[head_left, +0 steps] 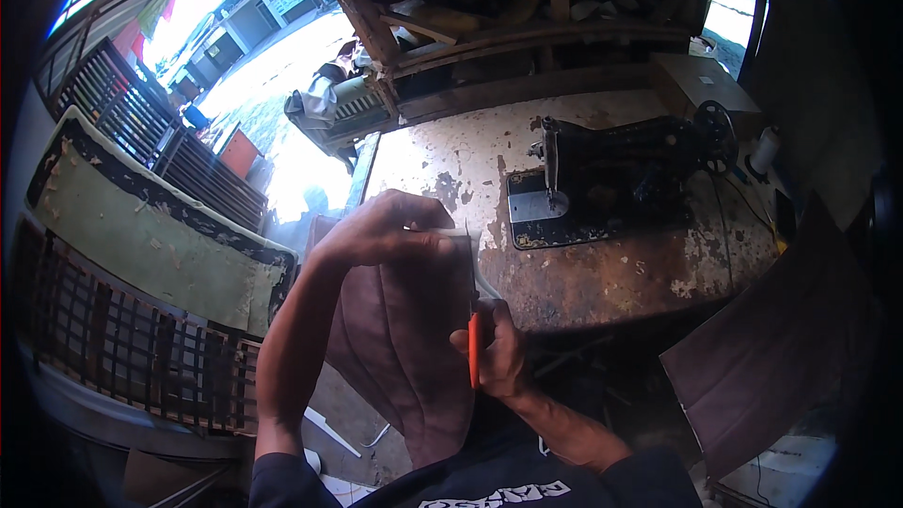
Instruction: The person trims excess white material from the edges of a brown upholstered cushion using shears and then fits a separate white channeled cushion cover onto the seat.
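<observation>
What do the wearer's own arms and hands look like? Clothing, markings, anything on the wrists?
Left hand and right hand: bare, no gloves, no wristwear visible. Short dark sleeves, left sleeve and right sleeve, leave both forearms uncovered. Matching dark shirt has white chest print. No cables on either arm.

A little sewing workshop

A black sewing machine [621,149] sits on an old, scratched table [593,275], with a spool of white thread [766,150] near it. There are orange-handled scissors [475,353] and brown cloth [409,348] too. One side opens onto the bright outdoors [268,75]
</observation>
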The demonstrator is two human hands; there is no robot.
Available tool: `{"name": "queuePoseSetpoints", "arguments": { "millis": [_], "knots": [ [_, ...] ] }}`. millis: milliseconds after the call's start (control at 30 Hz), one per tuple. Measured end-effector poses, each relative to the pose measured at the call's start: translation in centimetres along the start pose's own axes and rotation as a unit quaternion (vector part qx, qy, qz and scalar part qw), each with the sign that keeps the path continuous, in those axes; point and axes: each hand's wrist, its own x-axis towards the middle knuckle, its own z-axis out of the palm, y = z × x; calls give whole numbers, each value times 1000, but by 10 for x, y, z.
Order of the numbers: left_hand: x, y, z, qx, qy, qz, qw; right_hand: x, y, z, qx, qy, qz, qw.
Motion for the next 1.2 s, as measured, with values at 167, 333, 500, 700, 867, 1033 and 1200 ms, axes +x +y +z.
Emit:
{"name": "queuePoseSetpoints", "arguments": {
  "millis": [167, 333, 500, 700, 867, 1033, 1200],
  "knots": [
    [5, 0, 5, -7, 3, -2, 1000, -8, 2, -2, -39, 0, 3, 999],
    [8, -2, 11, -18, -7, -11, 1000, -15, 4, -1, 24, 11, 21, 999],
    [17, -4, 23, -3, -73, 4, 997, -20, 13, -11, 11, 13, 25, 1000],
    [31, -13, 55, -22, -128, 19, 991, -55, 18, -61, 227, 57, 179, 956],
    [66, -22, 117, -12, -194, 78, 978, -76, 23, -133, 117, 157, 242, 950],
    [80, -35, 160, -10, -251, 109, 962, -79, 20, -164, 67, 162, 299, 938],
    [87, -32, 155, -191, -443, 172, 859, -95, 41, -144, 38, 111, 205, 972]
  ]
}}
